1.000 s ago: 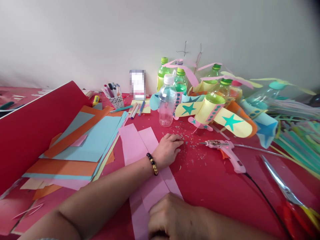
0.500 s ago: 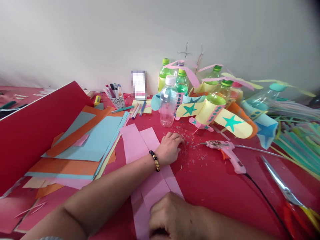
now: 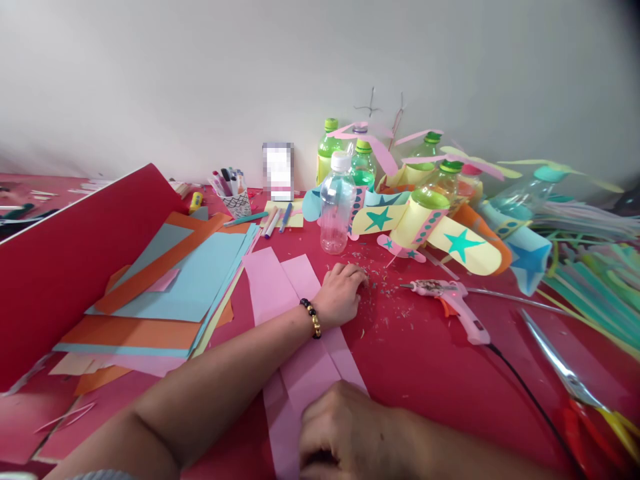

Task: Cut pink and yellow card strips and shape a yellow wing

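Note:
Strips of pink paper point(image 3: 270, 283) lie across the red table in front of me, partly overlapping. My left hand point(image 3: 343, 293), with a beaded bracelet on its wrist, rests palm down over the paper's right edge near the far end. Its fingers are slightly bent and spread on the table. Close to me, my right hand point(image 3: 345, 430) presses on the near part of the pink paper with curled fingers. Whatever those fingers hold is hidden. Just beyond my left hand stands a clear plastic bottle point(image 3: 335, 207) with a white cap.
Coloured paper sheets point(image 3: 175, 280) are piled at left beside a tilted red board point(image 3: 85, 267). To the right lie a pink glue gun point(image 3: 460, 307) and scissors point(image 3: 575, 387). Behind are bottle airplanes point(image 3: 425, 220), a pen cup point(image 3: 235, 203) and a phone-like screen point(image 3: 278, 170).
My view has shifted very slightly. Both hands and the pink paper stay practically where they were.

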`<state>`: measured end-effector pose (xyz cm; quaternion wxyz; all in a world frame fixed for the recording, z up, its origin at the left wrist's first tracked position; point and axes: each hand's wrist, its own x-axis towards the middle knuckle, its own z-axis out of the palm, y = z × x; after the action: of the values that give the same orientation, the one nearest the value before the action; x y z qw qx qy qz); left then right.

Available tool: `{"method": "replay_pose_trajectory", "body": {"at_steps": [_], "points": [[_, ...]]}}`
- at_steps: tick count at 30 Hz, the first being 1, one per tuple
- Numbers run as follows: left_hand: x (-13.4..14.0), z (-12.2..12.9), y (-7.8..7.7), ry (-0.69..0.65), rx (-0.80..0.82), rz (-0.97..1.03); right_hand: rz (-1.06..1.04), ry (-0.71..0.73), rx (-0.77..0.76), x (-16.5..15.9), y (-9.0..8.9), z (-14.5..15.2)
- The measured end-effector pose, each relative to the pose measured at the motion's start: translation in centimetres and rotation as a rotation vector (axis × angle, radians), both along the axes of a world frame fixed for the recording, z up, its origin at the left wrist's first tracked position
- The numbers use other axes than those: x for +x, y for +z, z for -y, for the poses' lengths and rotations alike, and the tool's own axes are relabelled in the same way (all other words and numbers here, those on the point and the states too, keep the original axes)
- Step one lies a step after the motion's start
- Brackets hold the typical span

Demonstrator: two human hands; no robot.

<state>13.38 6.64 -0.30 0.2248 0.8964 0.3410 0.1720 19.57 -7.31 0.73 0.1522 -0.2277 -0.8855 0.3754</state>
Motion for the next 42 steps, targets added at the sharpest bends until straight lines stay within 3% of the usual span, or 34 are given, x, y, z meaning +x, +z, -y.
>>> {"method": "replay_pose_trajectory", "body": {"at_steps": [11, 18, 29, 35, 42], "points": [[-0.5, -0.2, -0.8, 0.000, 0.014, 0.142, -0.023, -0.014, -0.023, 0.1, 0.2, 0.3], [-0.2, -0.4, -0.2, 0.013, -0.008, 0.081, -0.007, 0.001, -0.039, 0.1, 0.1, 0.0], [-0.7, -0.2, 0.2, -0.104, -0.008, 0.128, -0.034, -0.025, -0.056, 0.1, 0.2, 0.3], [-0.8, -0.1, 0.3, -0.070, -0.048, 0.115, -0.002, -0.020, -0.061, 0.2, 0.3, 0.2], [-0.2, 0.5, 0.7, -0.073, 0.017, 0.022, -0.004, -0.014, -0.047, 0.1, 0.0, 0.3]]}}
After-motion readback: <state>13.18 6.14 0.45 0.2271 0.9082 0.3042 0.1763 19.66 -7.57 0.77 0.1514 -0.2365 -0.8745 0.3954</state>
